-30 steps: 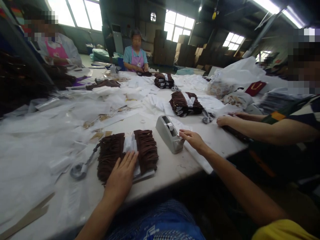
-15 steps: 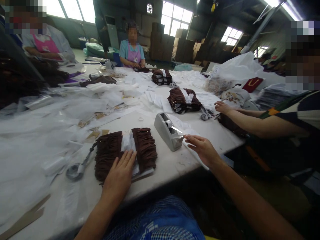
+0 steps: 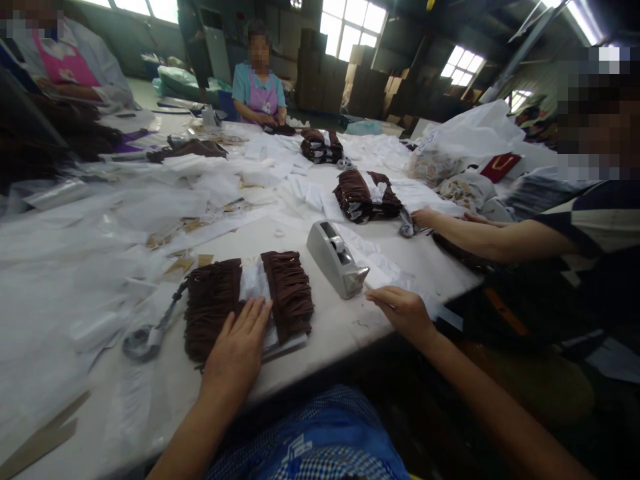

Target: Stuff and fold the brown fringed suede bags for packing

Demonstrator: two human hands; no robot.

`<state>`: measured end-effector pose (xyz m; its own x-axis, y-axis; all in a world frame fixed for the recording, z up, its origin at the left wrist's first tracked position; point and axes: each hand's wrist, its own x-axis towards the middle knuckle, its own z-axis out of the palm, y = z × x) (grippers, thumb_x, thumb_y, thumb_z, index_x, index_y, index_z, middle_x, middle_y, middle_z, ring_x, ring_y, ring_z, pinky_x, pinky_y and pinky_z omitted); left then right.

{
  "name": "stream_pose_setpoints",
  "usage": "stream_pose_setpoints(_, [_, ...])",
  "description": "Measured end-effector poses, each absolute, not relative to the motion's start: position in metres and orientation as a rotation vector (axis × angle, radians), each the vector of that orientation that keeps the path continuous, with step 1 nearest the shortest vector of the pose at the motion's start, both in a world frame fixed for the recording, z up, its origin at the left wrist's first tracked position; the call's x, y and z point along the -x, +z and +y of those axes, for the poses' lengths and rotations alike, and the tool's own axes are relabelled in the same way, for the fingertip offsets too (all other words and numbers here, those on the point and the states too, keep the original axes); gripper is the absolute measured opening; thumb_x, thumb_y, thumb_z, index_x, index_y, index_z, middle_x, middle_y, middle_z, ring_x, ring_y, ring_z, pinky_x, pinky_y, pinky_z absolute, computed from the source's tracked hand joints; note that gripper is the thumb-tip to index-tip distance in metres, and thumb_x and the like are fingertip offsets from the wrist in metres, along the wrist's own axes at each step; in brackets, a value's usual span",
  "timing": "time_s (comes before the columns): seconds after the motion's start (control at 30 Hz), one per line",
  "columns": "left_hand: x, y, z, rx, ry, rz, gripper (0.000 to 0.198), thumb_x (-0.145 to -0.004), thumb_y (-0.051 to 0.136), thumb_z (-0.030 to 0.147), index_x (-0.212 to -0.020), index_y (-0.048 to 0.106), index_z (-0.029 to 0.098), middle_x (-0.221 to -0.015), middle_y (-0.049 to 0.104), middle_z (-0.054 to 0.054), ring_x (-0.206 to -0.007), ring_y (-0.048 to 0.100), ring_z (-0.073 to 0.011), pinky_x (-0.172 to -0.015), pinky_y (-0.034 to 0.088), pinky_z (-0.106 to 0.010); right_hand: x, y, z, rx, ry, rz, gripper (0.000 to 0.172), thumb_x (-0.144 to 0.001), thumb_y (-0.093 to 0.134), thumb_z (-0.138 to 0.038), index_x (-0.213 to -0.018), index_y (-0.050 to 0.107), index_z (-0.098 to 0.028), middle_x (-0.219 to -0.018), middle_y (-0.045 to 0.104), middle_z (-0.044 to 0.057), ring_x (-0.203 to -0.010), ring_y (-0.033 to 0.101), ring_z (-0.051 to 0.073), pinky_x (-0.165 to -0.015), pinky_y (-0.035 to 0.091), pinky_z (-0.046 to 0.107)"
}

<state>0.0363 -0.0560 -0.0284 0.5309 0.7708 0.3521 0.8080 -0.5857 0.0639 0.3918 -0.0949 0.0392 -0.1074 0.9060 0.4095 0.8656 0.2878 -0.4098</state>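
My left hand (image 3: 239,347) lies flat, fingers stretched out, on a dark brown fringed bag (image 3: 286,293) close to the table's front edge. Tissue-like white wrapping (image 3: 254,280) runs across the middle of the bag. From its left side trails a cord ending in a grey wrapped coil (image 3: 143,343). My right hand (image 3: 407,315) is pinched just in front of a grey tape dispenser (image 3: 333,260), apart from it. A small pale strip, seemingly tape (image 3: 369,288), shows at those fingertips.
White wrapping sheets (image 3: 125,233) cover the left of the table. Beyond the dispenser lie more brown fringed bundles (image 3: 367,193). On the right, a co-worker's arm (image 3: 460,235) reaches over the table. Another person (image 3: 260,97) works at the far end. Cardboard strips (image 3: 45,440) lie front left.
My right hand has come down and slightly towards me from the dispenser's tip, where tape was stretched to it. My left hand stays on the bag. The co-worker's hand has moved left.
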Motion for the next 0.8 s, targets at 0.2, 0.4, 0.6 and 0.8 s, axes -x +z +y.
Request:
stream_pose_setpoints(0.2, [-0.038, -0.024, -0.060, 2.647, -0.502, -1.431, 0.057, -0.089, 0.036, 0.006, -0.145, 0.045, 0.012, -0.151, 0.045, -0.010, -0.138, 0.045, -0.0274, -0.107, 0.043, -0.051, -0.335, 0.110, -0.046, 0.935, -0.272, -2.748, 0.021, -0.099, 0.050, -0.020, -0.095, 0.071, -0.021, -0.086, 0.074, 0.002, -0.075, 0.064, 0.014, -0.068, 0.045, 0.025])
stream_pose_setpoints(0.4, [-0.042, -0.020, -0.062, 2.638, -0.493, -1.507, 0.061, -0.086, 0.036, 0.002, -0.145, 0.045, 0.016, -0.152, 0.043, -0.006, -0.139, 0.043, -0.0242, -0.109, 0.042, -0.048, -0.248, 0.109, 0.048, 0.625, -0.120, -3.086, 0.027, -0.097, 0.055, -0.039, -0.084, 0.071, -0.021, -0.083, 0.072, 0.003, -0.074, 0.061, 0.013, -0.056, 0.032, 0.024])
stream_pose_setpoints(0.6, [-0.042, -0.022, -0.063, 2.614, -0.527, -1.545, 0.064, -0.085, 0.035, 0.000, -0.145, 0.045, 0.018, -0.153, 0.042, -0.005, -0.140, 0.042, -0.0231, -0.111, 0.040, -0.046, -0.184, 0.095, 0.107, 0.525, -0.105, -3.399, 0.025, -0.094, 0.059, -0.039, -0.087, 0.073, -0.021, -0.090, 0.075, 0.006, -0.076, 0.065, 0.016, -0.055, 0.028, 0.026])
stream_pose_setpoints(0.8, [-0.041, -0.025, -0.062, 2.631, -0.533, -1.508, 0.069, -0.079, 0.035, -0.002, -0.145, 0.045, 0.017, -0.153, 0.041, -0.006, -0.140, 0.042, -0.0233, -0.108, 0.042, -0.048, -0.164, 0.097, 0.121, 0.520, -0.239, -3.439, 0.026, -0.085, 0.069, -0.046, -0.084, 0.075, -0.021, -0.079, 0.075, 0.008, -0.072, 0.066, 0.019, -0.058, 0.030, 0.027])
